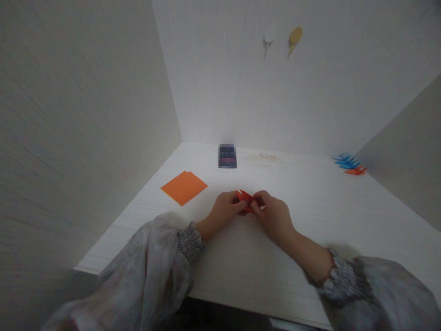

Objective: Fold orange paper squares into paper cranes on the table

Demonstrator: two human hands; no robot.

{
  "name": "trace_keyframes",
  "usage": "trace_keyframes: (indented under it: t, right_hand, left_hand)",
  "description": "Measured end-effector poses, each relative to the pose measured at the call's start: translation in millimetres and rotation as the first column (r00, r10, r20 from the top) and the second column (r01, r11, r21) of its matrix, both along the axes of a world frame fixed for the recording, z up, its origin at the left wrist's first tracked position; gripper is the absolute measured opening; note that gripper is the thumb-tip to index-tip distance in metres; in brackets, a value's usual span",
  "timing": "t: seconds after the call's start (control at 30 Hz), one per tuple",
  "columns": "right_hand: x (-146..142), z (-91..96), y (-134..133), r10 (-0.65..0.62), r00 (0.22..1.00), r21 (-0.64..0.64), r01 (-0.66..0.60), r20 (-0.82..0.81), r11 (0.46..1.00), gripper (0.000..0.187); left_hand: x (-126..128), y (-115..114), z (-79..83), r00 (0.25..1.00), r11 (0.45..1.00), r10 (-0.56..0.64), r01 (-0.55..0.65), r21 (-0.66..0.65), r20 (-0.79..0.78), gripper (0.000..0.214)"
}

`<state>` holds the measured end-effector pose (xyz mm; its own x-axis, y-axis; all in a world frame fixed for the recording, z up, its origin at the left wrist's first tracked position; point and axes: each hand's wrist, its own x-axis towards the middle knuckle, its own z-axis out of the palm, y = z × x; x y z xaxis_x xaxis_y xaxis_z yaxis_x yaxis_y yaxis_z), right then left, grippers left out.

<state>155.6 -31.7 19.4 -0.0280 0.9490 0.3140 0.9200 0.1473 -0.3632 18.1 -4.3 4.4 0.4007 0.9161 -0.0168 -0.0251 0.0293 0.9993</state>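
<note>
Red-orange folded paper, pinched between thumb and fingers of left hand and right hand, at or just above the middle of the white counter; hard to tell whether touching it. Already creased into pointed flaps, so judged well past a flat sheet but probably unfinished, with both hands closed on it; exact fold hidden behind the fingers. Seemingly done: blue folded pieces and, just beside, orange folded piece, at the far right, well apart from the hands. Seemingly left: flat orange sheets, overlapping, to the left, not yet folded.
</note>
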Motion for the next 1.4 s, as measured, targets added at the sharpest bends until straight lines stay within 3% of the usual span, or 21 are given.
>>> trace_keyframes:
  t: [0.2,0.43,0.63,0.77,0.97,1.07,1.2,1.4]
  right_hand:
    - [0.6,-3.5,-0.1,0.060,0.985,0.086,-0.075,0.161,0.993,0.020]
    - [-2.9,1.3,0.5,-0.055,0.991,-0.005,0.056,0.118,0.998,0.016]
    - [-3.4,1.9,0.8,-0.035,0.975,0.048,0.025,0.219,0.999,0.019]
    - [-2.9,1.2,-0.1,-0.015,0.973,0.068,-0.001,0.232,0.998,0.016]
    - [-1.5,-1.0,-0.6,-0.009,0.960,0.081,-0.015,0.282,0.997,0.018]
    - [0.2,-3.4,-0.1,0.041,0.947,0.149,-0.093,0.318,0.984,0.022]
    - [3.8,-7.1,-0.1,0.171,0.938,0.273,-0.257,0.302,0.927,0.025]
    - [8.1,-10.0,-0.3,0.305,0.903,0.351,-0.403,0.302,0.845,0.032]
  left_hand:
    - [0.2,0.7,-1.2,0.999,0.999,0.033,-0.033,-0.018,0.001,0.017]
    - [-0.3,-2.0,-1.9,0.994,0.992,0.052,-0.040,0.123,-0.099,0.017]
    - [-1.3,-3.4,2.5,0.984,0.979,0.056,-0.021,0.205,-0.167,0.021]
    - [-1.1,-4.1,3.4,0.987,0.983,0.059,-0.032,0.180,-0.147,0.016]
    - [1.0,-2.7,2.7,0.998,0.998,0.049,-0.047,0.044,-0.042,0.013]
    - [1.5,-2.0,3.8,0.998,0.998,0.063,-0.062,-0.019,0.018,0.012]
    - [0.7,-1.2,5.0,0.990,0.991,0.110,-0.103,-0.081,0.087,0.015]
    - [-1.0,0.6,3.5,0.982,0.993,0.110,-0.102,-0.058,0.153,0.019]
